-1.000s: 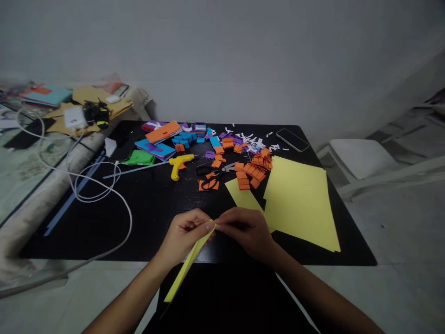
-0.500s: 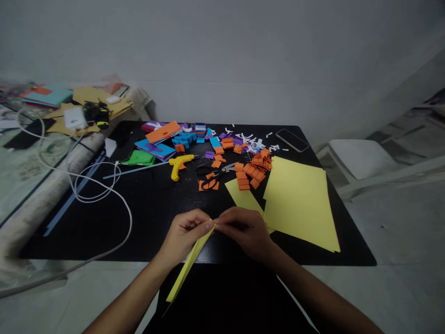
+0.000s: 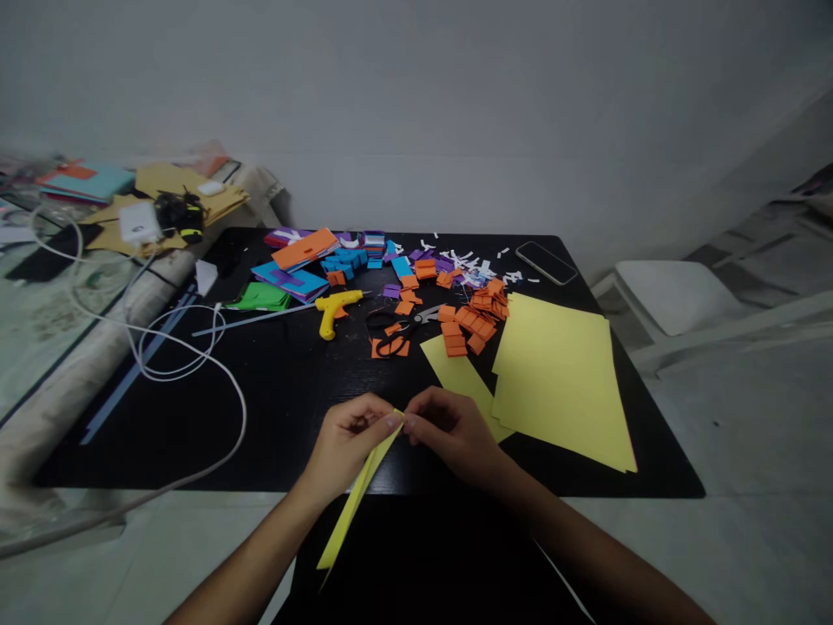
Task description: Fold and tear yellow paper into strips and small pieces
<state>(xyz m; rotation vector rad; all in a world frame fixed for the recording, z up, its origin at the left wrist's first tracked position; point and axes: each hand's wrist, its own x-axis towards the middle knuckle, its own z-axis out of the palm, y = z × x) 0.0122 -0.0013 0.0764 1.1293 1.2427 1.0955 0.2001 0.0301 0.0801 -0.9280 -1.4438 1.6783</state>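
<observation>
A long folded strip of yellow paper (image 3: pixel 357 502) slants down toward me past the table's front edge. My left hand (image 3: pixel 351 443) pinches its upper end between thumb and fingers. Close beside it, my right hand (image 3: pixel 455 434) is closed with thumb and fingertips at the strip's tip. Beyond my right hand lies a narrower yellow sheet (image 3: pixel 459 369), partly under large yellow sheets (image 3: pixel 560 373) on the right of the black table (image 3: pixel 279 417).
Black-handled scissors (image 3: pixel 409 322), orange folded pieces (image 3: pixel 475 321), a yellow glue gun (image 3: pixel 335 311) and white paper scraps (image 3: pixel 478 269) lie farther back. A phone (image 3: pixel 547 262) is at the back right. A white cable (image 3: pixel 240 391) loops over the left side.
The lower end of the yellow strip has swung slightly right. My right hand's fingers have shifted a little at the strip's tip, with the knuckles more bent.
</observation>
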